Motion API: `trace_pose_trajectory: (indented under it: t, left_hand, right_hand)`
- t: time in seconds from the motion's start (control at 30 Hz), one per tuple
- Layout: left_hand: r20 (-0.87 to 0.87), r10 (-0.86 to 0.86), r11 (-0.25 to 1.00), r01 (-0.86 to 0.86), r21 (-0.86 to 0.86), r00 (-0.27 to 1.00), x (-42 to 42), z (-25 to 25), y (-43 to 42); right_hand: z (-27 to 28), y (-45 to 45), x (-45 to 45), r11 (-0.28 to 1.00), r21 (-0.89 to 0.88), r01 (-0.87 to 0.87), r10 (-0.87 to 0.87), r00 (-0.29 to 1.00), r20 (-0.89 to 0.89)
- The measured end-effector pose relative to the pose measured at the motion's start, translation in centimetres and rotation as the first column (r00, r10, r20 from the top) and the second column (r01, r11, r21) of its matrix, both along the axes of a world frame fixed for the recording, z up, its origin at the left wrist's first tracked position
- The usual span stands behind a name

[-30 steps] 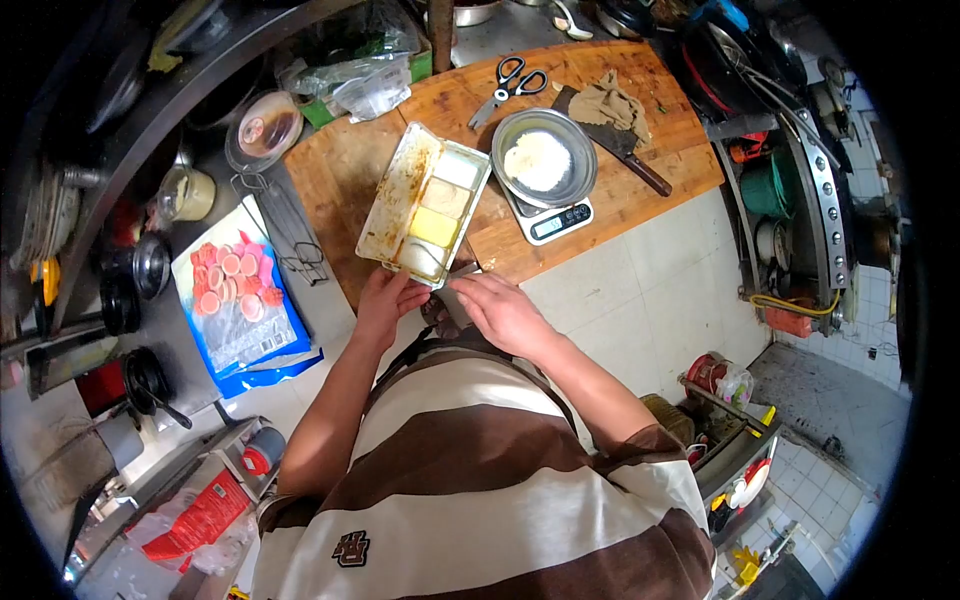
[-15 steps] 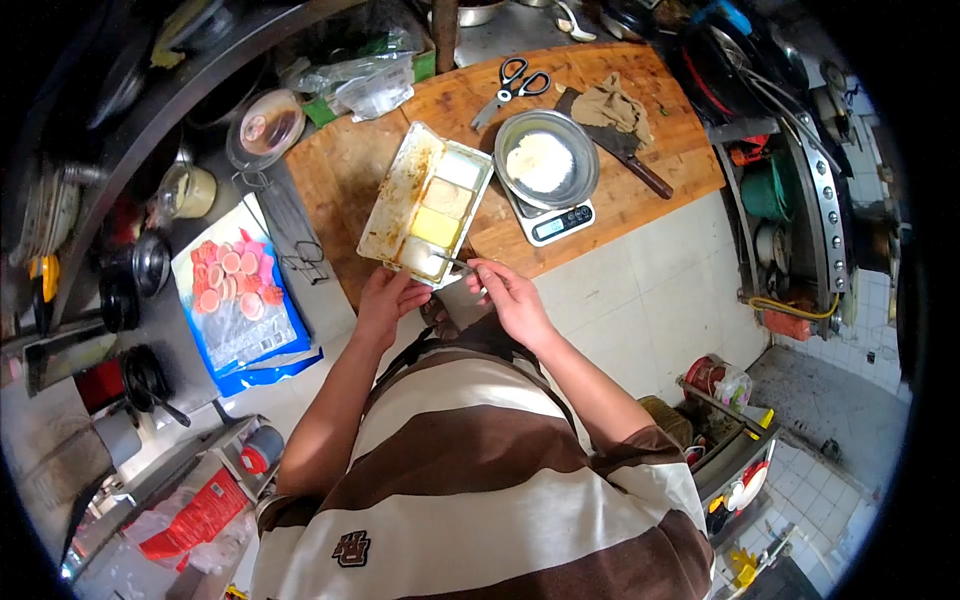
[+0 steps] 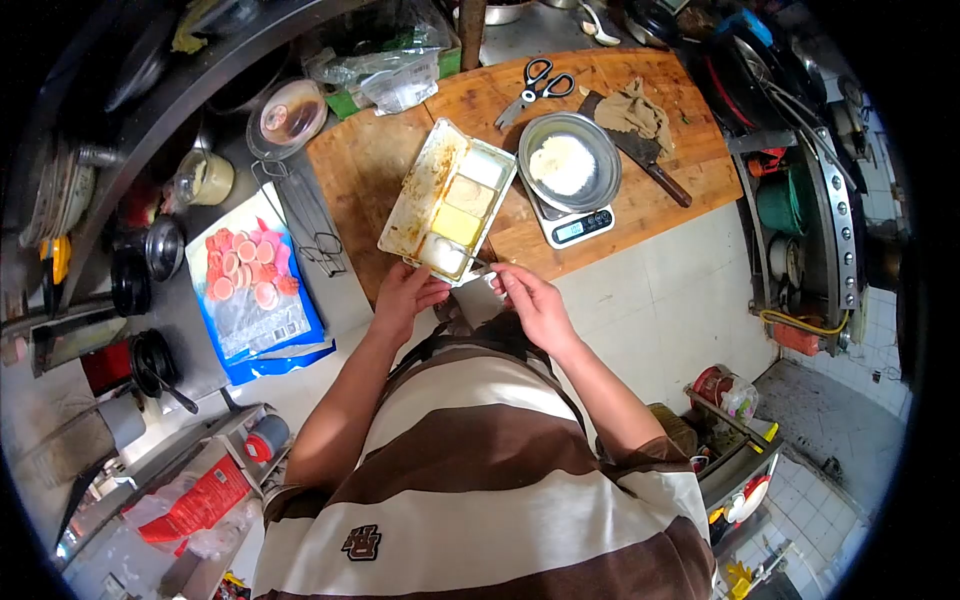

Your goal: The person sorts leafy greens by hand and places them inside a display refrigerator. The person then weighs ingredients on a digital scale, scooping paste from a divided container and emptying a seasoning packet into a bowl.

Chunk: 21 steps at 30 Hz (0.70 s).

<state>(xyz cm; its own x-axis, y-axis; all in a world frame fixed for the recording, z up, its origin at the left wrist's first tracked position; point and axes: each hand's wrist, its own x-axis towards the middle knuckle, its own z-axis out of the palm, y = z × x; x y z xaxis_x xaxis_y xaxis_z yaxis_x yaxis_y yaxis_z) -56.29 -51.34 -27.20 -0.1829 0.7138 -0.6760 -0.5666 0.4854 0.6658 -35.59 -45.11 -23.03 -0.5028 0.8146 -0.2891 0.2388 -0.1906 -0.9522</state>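
My left hand (image 3: 405,302) is closed on the near end of a seasoning box (image 3: 416,205), whose stained lid is flipped open to the left. Inside, the compartments hold white, tan and yellow powders, with white powder (image 3: 447,256) nearest me. In my right hand (image 3: 534,304), the fingers pinch the handle of a small spoon (image 3: 481,263); its tip reaches into that nearest compartment and is hard to make out. Right of the box, a metal bowl (image 3: 606,178) with white and pale yellowish powder (image 3: 562,166) stands on a digital kitchen scale (image 3: 580,229).
On the wooden board (image 3: 350,160) lie scissors (image 3: 535,92), a cleaver (image 3: 640,150) and a brown cloth (image 3: 640,112). A blue-edged bag (image 3: 255,300) rests at left near wire racks (image 3: 320,250). A stove (image 3: 835,200) stands at far right.
The whole view has shifted, so the board and its things appear slightly further right. Both hands keep their grips; the spoon stays at the nearest compartment.
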Motion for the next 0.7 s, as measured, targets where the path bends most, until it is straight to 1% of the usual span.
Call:
trace_pose_trajectory:
  t: [0.1,0.2,0.3,0.4,0.5,0.53,0.57,0.63,0.7]
  left_hand:
    - [0.002,0.004,1.000,-0.004,0.001,1.000,-0.1,-0.1,0.0]
    - [0.014,-0.002,1.000,0.002,0.012,1.000,-0.2,-0.6,-0.1]
    - [0.020,-0.014,1.000,0.014,0.010,1.000,-0.4,-0.7,-0.1]
    - [0.009,-0.017,1.000,0.017,0.010,1.000,-0.4,-0.6,0.0]
    - [0.002,-0.026,1.000,0.026,0.011,1.000,-0.3,-0.4,0.2]
    - [0.000,-0.030,0.999,0.030,0.009,1.000,-0.3,-0.4,0.2]
    - [-0.003,-0.026,1.000,0.026,0.004,1.000,-0.3,-0.3,0.2]
    - [-0.011,-0.016,1.000,0.016,-0.006,1.000,-0.3,-0.3,0.1]
    - [-0.009,-0.024,1.000,0.024,-0.009,1.000,-0.4,-0.4,0.2]
  right_hand:
    - [-0.7,0.0,0.4,0.984,-0.161,0.081,-0.102,0.987,-0.127]
    - [-0.5,0.2,0.7,0.961,-0.248,0.125,-0.171,0.970,-0.172]
    - [-0.2,0.6,1.4,0.911,-0.370,0.185,-0.276,0.938,-0.209]
    - [0.7,0.8,2.2,0.855,-0.454,0.248,-0.398,0.877,-0.270]
    - [1.5,1.9,3.6,0.832,-0.446,0.331,-0.500,0.795,-0.343]
    - [1.8,2.5,4.2,0.839,-0.393,0.376,-0.517,0.776,-0.362]
    - [2.3,3.1,4.7,0.819,-0.358,0.448,-0.565,0.737,-0.372]
    - [2.6,4.8,5.7,0.807,-0.175,0.564,-0.583,0.711,-0.394]
    - [3.1,6.0,6.4,0.801,0.075,0.594,-0.553,0.782,-0.288]
